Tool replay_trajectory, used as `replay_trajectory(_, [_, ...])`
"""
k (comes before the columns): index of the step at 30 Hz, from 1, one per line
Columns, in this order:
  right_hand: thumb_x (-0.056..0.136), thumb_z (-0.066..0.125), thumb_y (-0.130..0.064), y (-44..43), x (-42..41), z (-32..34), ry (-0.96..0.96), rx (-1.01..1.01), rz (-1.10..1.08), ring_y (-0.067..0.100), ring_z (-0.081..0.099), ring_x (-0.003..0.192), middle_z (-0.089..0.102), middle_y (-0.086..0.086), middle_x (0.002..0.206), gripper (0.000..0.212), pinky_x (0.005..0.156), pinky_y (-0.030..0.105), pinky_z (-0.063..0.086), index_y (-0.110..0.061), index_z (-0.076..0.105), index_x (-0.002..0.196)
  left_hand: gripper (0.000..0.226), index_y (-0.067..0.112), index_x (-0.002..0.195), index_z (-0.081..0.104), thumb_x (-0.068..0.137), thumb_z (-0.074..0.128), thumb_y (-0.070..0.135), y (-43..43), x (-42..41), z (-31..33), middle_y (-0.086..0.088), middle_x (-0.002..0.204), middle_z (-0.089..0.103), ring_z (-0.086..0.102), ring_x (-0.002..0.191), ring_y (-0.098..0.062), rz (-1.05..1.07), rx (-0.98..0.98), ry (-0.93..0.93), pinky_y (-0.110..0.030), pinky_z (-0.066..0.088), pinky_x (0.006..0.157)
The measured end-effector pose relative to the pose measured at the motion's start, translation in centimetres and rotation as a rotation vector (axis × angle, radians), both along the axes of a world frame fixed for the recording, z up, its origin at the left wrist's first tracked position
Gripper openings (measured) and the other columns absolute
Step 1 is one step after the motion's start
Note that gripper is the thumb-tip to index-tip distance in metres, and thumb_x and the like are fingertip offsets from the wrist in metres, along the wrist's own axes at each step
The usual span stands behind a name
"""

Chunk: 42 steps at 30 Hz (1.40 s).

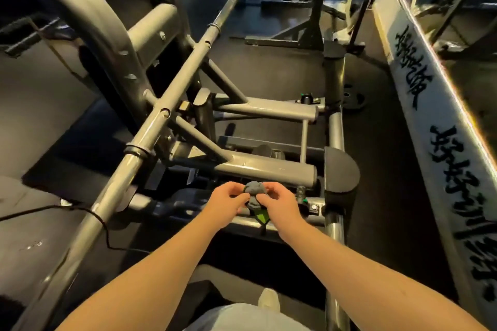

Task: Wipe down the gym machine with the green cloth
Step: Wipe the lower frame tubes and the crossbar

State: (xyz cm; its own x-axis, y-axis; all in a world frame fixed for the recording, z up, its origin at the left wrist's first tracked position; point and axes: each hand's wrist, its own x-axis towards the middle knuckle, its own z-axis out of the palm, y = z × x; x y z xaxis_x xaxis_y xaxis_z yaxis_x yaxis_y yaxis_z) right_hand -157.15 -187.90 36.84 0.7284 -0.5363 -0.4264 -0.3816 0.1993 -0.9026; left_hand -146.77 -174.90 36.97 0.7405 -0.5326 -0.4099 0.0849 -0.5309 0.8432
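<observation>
The cloth [255, 197] is hanging bunched between the two hands, its long axis running near to far, with the grey wad at the far end and a green corner pointing down toward the person. It is sitting just above the near crossbar of the machine [265, 166], in front of the thick grey tube that is lying left to right; whether it is touching the frame cannot be told. The left hand [228, 201] is pinching the cloth's left side, its fingers curled in and closed on the fabric, the thumb pressing from above. The right hand [279, 204] is gripping the right side in the same way, fingers bent tight around the wad. Both forearms are reaching in from the near edge, converging on the cloth. A long bar [150, 126] is slanting from near left to far right across the machine. A black cable [102, 226] is trailing over the floor at the left.
</observation>
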Motion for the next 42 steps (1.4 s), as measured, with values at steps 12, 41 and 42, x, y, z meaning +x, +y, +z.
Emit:
replay_trajectory(12, [0.093,0.068,-0.011,-4.1,3.6,-4.9,0.167,-0.027,-0.322,0.012,0.066,0.103,0.071,-0.004,0.108,0.023,0.085,0.025,0.055,-0.025,0.071,0.11,0.011,0.011,0.103,0.067,0.098,0.065,0.021,-7.0,7.4,-5.4,-0.009,0.097,0.074,0.073,0.086,-0.023,-0.08,0.113,0.101,-0.042,0.059,0.081])
replay_trajectory(41, [0.096,0.063,-0.01,-10.9,15.0,-26.6,0.556,-0.884,-0.251,0.029,0.043,0.143,0.055,0.007,0.149,0.041,0.114,0.05,0.036,-0.015,0.062,0.137,0.079,0.025,0.15,0.041,0.084,0.078,0.047,-17.5,20.3,-22.3,-0.004,0.148,0.044,0.038,0.133,-0.028,-0.805,0.595,-0.747,-0.043,0.037,0.11])
replay_trajectory(42, [0.095,0.066,-0.011,-10.6,15.2,-26.7,0.535,-0.946,-0.187,0.031,0.045,0.14,0.056,0.007,0.147,0.04,0.109,0.05,0.039,-0.015,0.064,0.134,0.079,0.025,0.15,0.041,0.084,0.077,0.048,-17.6,20.4,-22.3,-0.004,0.148,0.045,0.038,0.133,-0.028,-0.811,0.595,-0.757,-0.042,0.037,0.109])
